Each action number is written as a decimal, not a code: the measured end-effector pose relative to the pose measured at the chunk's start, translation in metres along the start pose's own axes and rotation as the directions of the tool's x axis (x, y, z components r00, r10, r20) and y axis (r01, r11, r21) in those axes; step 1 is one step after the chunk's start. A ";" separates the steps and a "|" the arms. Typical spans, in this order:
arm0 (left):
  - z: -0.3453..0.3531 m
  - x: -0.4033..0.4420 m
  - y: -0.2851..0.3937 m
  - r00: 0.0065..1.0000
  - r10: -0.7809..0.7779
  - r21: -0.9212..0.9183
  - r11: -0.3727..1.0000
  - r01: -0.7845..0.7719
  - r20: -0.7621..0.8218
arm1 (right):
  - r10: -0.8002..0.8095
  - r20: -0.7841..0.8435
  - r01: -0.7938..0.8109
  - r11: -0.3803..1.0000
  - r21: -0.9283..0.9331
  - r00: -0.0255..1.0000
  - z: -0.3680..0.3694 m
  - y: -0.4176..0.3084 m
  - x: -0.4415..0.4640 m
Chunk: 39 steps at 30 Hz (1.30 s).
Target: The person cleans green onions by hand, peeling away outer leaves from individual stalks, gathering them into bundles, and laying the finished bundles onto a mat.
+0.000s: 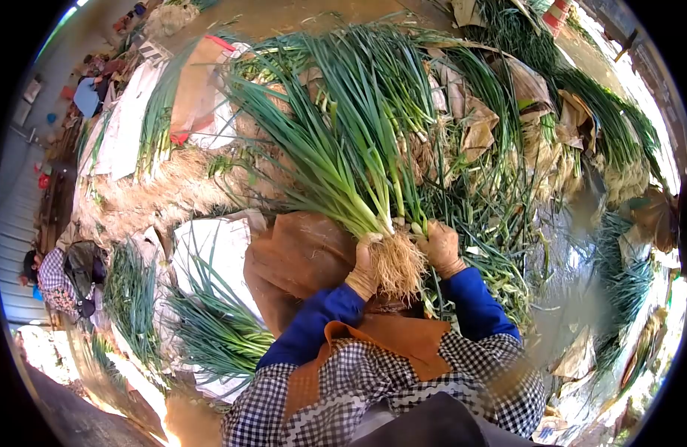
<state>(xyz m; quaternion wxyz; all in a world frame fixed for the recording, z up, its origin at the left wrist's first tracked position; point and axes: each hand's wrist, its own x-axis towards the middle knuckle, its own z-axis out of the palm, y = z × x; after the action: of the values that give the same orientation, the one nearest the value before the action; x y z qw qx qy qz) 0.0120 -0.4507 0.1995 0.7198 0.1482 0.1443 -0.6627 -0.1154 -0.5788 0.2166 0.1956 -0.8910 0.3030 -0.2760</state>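
Note:
A large bunch of green onions is in front of me, its long green leaves fanning away and its pale roots hanging toward me. My left hand is closed around the white stem bases on the left side of the roots. On the right side, my right hand has its fingers closed on a few stalks at the bunch's edge. Both hands look covered by tan gloves. Beneath the bunch, a brown cloth lies over my lap.
Loose leaves and peelings litter the right side. Another pile of green onions lies on white sacking at my left. Beyond are rows of bunches and a root-covered heap. Another person is at the far left.

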 end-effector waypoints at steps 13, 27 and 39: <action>0.009 0.000 0.021 0.990 0.107 0.079 0.990 -0.114 0.091 | 0.631 0.601 -0.433 0.775 -0.460 0.490 -0.098 0.051 -0.006; -0.026 0.009 0.000 0.998 -0.015 -0.051 0.999 0.018 0.054 | 0.490 0.042 -0.486 0.870 -0.085 0.871 0.062 0.019 -0.010; 0.014 -0.011 0.015 0.983 0.035 0.072 0.996 -0.048 0.178 | 0.171 0.613 -0.579 0.587 0.565 0.771 -0.014 0.016 0.065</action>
<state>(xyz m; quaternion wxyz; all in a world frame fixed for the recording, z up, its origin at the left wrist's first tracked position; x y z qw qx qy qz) 0.0259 -0.4450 0.2176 0.7372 0.1191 0.0515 -0.6630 -0.0873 -0.6353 0.2435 0.6595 -0.6865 0.2944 -0.0839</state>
